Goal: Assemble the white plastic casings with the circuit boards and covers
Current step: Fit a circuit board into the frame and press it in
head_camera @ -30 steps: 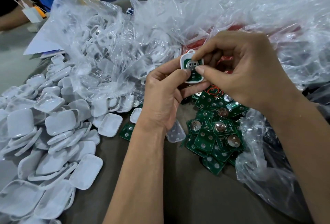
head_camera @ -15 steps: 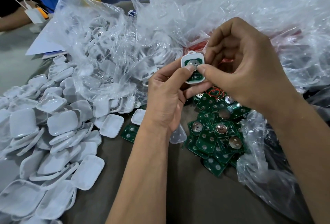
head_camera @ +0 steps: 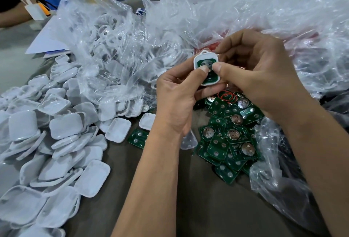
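A white plastic casing (head_camera: 205, 58) with a small loop on top is held up between both hands, a green circuit board (head_camera: 210, 78) seated inside it. My left hand (head_camera: 175, 100) grips the casing from below and left, its thumb pressing on the board. My right hand (head_camera: 260, 74) pinches the casing from the right, thumb on the board's face, fingers behind its top edge. Loose green circuit boards (head_camera: 230, 138) with round metal discs lie piled beneath the hands. White covers (head_camera: 56, 142) are heaped at the left.
A clear plastic bag (head_camera: 105, 51) of more white casings lies behind the cover heap. Crumpled clear plastic (head_camera: 264, 10) fills the back and right side. Another person's arm (head_camera: 13, 17) rests at the far left edge, near a white charger (head_camera: 35, 12). Grey tabletop (head_camera: 198, 199) shows in front.
Both thumbs have shifted up onto the board's upper half, pressing it into the casing. The right fingers have closed in behind the casing's top edge.
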{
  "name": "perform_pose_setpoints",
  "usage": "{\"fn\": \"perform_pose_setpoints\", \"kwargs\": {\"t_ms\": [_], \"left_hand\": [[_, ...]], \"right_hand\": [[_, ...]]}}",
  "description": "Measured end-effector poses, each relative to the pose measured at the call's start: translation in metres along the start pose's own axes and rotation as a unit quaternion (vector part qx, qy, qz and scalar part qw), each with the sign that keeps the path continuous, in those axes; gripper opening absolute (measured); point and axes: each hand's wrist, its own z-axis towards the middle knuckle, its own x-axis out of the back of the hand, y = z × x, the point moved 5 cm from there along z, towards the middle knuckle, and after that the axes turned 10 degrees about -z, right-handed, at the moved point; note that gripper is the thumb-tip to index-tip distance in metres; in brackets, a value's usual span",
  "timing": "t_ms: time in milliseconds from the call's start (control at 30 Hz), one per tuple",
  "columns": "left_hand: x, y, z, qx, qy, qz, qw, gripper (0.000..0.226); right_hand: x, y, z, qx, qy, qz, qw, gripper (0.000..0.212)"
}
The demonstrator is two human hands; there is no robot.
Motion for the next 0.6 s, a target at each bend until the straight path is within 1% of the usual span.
{"fn": "perform_pose_setpoints", "kwargs": {"t_ms": [67,167,233,300,367,467,600], "left_hand": [[0.0,-0.001,0.0,0.012,-0.002,0.0,1.0,0.019],[0.001,-0.002,0.001,0.039,-0.006,-0.008,0.999,0.021],[0.002,-0.001,0.002,0.05,0.007,-0.023,0.998,0.026],[0.003,0.0,0.002,0.057,0.026,-0.039,0.997,0.031],[0.003,0.001,0.002,0.058,0.031,-0.043,0.997,0.032],[0.003,0.002,0.0,0.066,0.033,-0.05,0.996,0.031],[0.003,0.004,-0.001,0.081,0.033,-0.062,0.994,0.032]], "right_hand": [[-0.001,0.001,0.0,-0.008,0.008,0.009,1.0,0.016],[-0.001,0.001,0.0,-0.004,0.015,-0.015,1.0,0.016],[0.001,-0.002,-0.001,0.028,0.039,-0.083,0.995,0.017],[0.002,-0.008,-0.002,0.073,0.064,-0.166,0.981,0.014],[0.001,-0.014,-0.003,0.109,0.072,-0.218,0.967,0.011],[0.0,-0.017,-0.004,0.13,0.065,-0.242,0.959,0.011],[0.002,-0.019,-0.003,0.137,0.056,-0.242,0.959,0.013]]}}
